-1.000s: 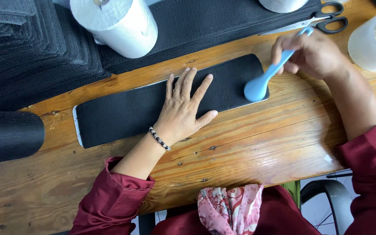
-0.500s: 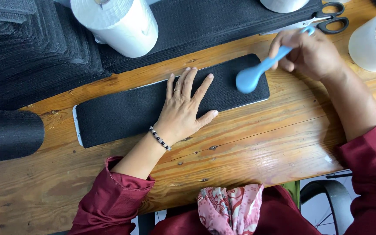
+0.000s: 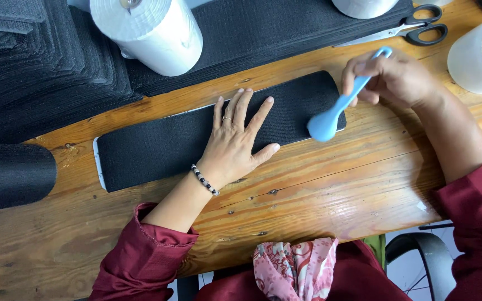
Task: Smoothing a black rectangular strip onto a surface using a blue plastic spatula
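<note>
Blue spoon [image 3: 330,111] back at strip [image 3: 196,136] edge; left hand [image 3: 235,142] unmoved.

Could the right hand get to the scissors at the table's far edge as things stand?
Probably yes, but not freely. The scissors lie just beyond the right hand with bare wood between them. That hand is closed around a blue spoon-shaped tool, so it would have to set this down or grab awkwardly.

Black fabric strip [image 3: 157,147] on my orange-brown wood bench [image 3: 336,184], light blue plastic tool [image 3: 336,108], white rolls [image 3: 152,30], maroon sleeves [image 3: 140,262], pink floral cloth [image 3: 294,267].
</note>
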